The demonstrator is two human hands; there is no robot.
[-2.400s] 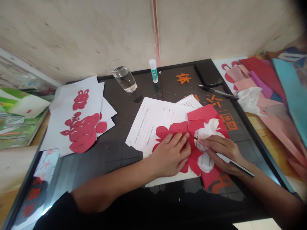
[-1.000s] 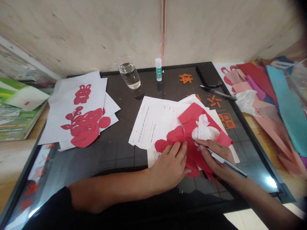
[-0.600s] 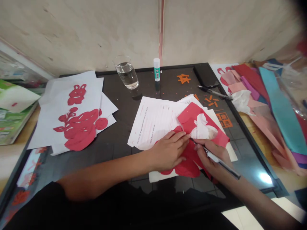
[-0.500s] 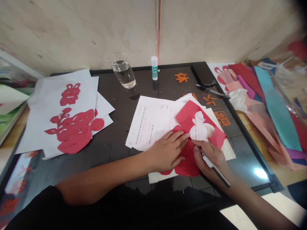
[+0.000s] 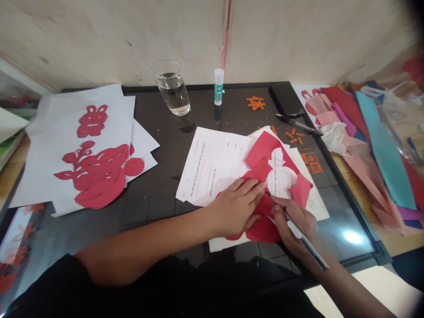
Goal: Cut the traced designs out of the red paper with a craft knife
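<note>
My left hand (image 5: 236, 206) lies flat on a sheet of red paper (image 5: 261, 148), fingers stretched out and pressing it down. In my right hand (image 5: 296, 218) is a slim pen-shaped craft knife (image 5: 298, 234), gripped like a pencil, its tip at the red paper close beside my left fingertips. The red paper has a cut-out opening, through which white printed paper (image 5: 280, 181) shows. More rounded red paper (image 5: 265, 229) lies below my hands, partly hidden by them. Printed white sheets (image 5: 212, 161) are stacked under the red paper.
A glass of water (image 5: 174, 92) and a glue stick (image 5: 218, 87) stand at the back. Red paper cut-outs (image 5: 102, 170) lie on white sheets at left. Orange paper characters (image 5: 255, 103), a black pen (image 5: 300, 125) and coloured paper strips (image 5: 384, 150) are at right.
The knife tip has shifted slightly down along the red paper, with my right hand following. A flap of red paper near the opening has moved a little. The whole view has shifted slightly.
</note>
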